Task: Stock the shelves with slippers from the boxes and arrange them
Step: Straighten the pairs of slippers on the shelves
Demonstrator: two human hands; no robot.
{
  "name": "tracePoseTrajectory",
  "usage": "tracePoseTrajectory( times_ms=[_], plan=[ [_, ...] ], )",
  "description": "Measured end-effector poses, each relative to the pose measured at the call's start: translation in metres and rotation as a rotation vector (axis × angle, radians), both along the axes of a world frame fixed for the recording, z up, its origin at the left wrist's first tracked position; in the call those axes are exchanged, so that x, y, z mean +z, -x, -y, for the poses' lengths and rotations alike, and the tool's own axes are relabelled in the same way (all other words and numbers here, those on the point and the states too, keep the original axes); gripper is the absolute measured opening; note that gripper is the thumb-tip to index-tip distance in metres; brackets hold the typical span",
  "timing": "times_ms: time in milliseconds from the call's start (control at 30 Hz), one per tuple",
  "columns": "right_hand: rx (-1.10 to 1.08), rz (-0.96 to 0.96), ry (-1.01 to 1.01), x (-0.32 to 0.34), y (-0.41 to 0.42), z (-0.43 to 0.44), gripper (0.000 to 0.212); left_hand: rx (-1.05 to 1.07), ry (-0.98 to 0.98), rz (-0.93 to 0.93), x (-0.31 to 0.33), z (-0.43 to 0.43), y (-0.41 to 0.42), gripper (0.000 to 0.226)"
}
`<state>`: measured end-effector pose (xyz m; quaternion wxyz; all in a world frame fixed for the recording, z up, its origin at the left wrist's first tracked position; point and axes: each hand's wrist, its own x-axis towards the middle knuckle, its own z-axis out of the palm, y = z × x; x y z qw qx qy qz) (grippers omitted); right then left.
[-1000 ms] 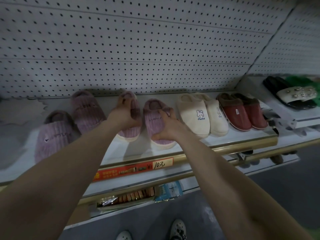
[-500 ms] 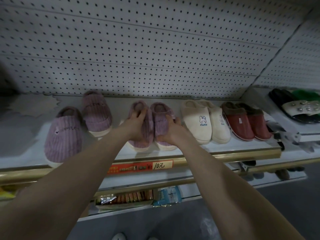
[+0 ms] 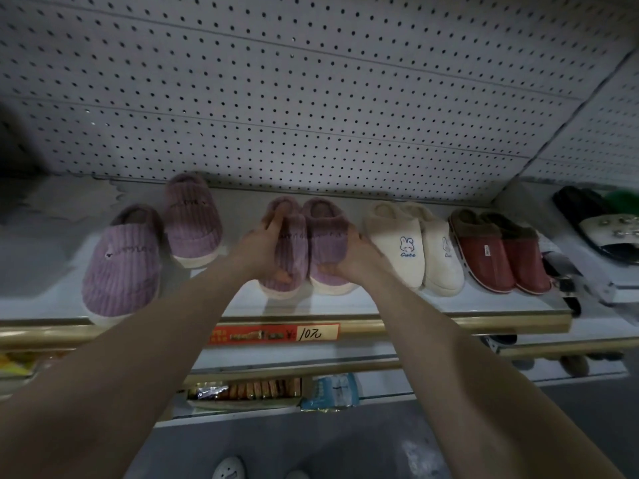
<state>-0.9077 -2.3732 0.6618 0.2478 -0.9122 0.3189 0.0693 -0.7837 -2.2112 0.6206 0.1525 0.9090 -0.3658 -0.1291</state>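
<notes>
Right now the purple slipper pair (image 3: 306, 242) sits mid-frame on the shelf (image 3: 345, 305), long axes running front to back, toes toward the person. Left hand (image 3: 262, 252) cups its left flank, right hand (image 3: 352, 257) its right, both curled on, squeezing the two slippers together.

Pegboard (image 3: 311, 98) fills the back, 12 o'clock. Red price tag (image 3: 275, 335) reading "10元" sits on the front rail at 6 o'clock; below it a snack box (image 3: 247, 390) w/ blue packet (image 3: 332, 390) just beside. White shoes (image 3: 230, 468) on grey floor (image 3: 311, 440), bottom edge.
</notes>
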Motion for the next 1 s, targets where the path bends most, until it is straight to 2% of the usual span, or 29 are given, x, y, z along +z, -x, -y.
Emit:
tracePoseTrajectory(
  times_ms=[167, 333, 800, 1000],
  plan=[
    [0.024, -0.016, -0.024, -0.006, 0.001, -0.004, 0.135, 0.002, -0.012, -0.024, -0.001, 0.002, -0.005, 0.144],
    [0.016, -0.057, -0.044, -0.007, -0.005, -0.006, 0.143, -0.022, -0.007, -0.014, -0.004, 0.004, 0.002, 0.142],
    [0.096, -0.048, -0.006, -0.011, 0.001, -0.005, 0.130, 0.019, 0.030, 0.014, -0.008, 0.006, 0.005, 0.136],
    [0.060, -0.057, -0.079, -0.012, -0.005, -0.003, 0.131, 0.023, 0.060, 0.022, -0.012, 0.004, 0.002, 0.141]
  ],
)
